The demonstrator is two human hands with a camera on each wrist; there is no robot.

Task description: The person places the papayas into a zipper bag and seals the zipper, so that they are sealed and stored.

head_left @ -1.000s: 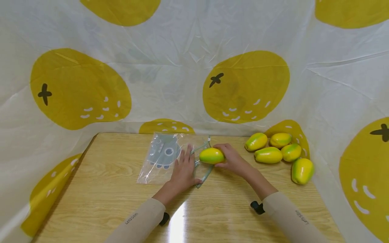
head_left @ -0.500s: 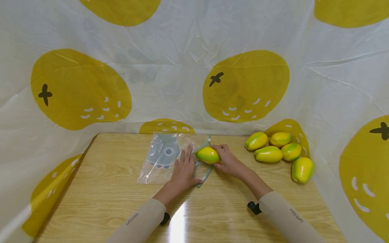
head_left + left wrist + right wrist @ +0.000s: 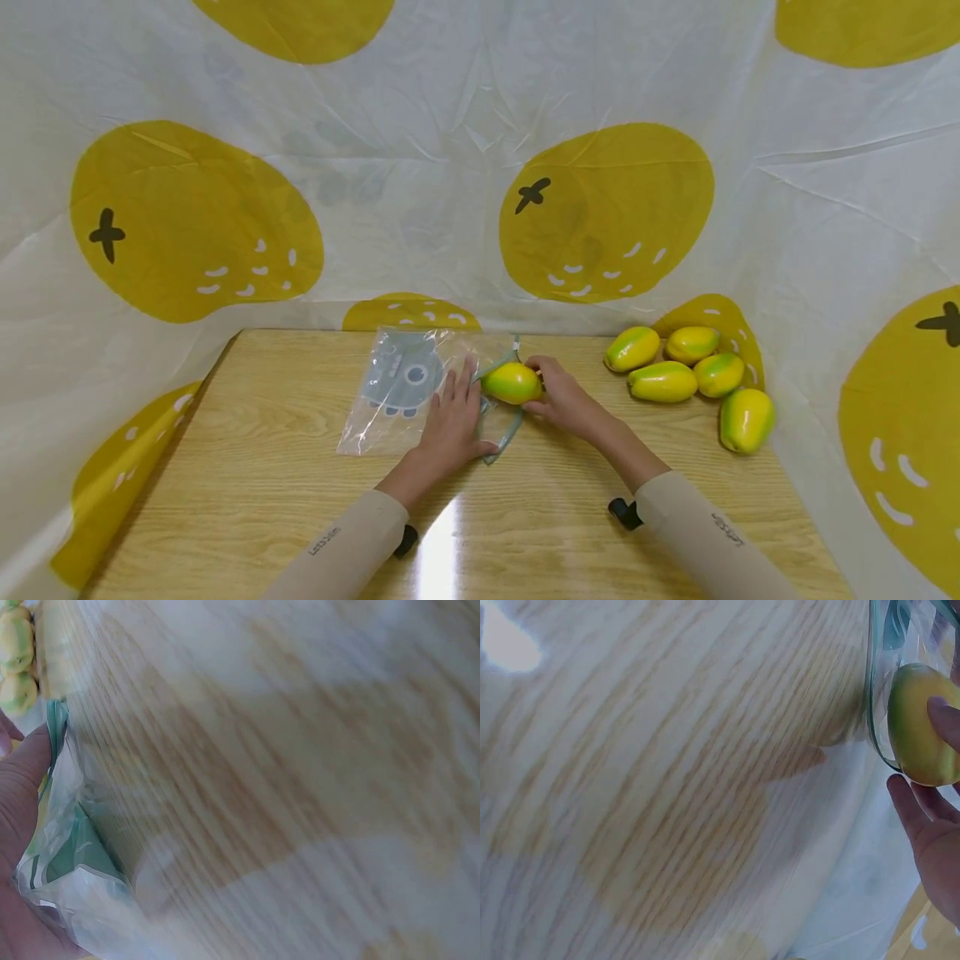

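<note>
In the head view my left hand (image 3: 452, 417) lies spread on a clear plastic bag (image 3: 360, 429) with a blue-grey monster print. Its thumb reaches toward the bag's green-edged mouth, beside the green strip (image 3: 57, 724) in the left wrist view. My right hand (image 3: 566, 400) holds a yellow-green papaya (image 3: 512, 383) by its right end, with the other end in the bag's mouth. From the right wrist, the papaya (image 3: 915, 742) shows against the bag's rim, the thumb over its side and the other fingers (image 3: 906, 806) close to its lower end.
Several more papayas (image 3: 663, 382) lie together at the right rear of the wooden table (image 3: 285, 517). A white curtain (image 3: 420, 208) printed with large yellow fruit hangs around the back and sides.
My right hand has moved slightly left, bringing the papaya further into the bag's mouth. The papaya has turned a little on the way. My left hand stays in place on the bag.
</note>
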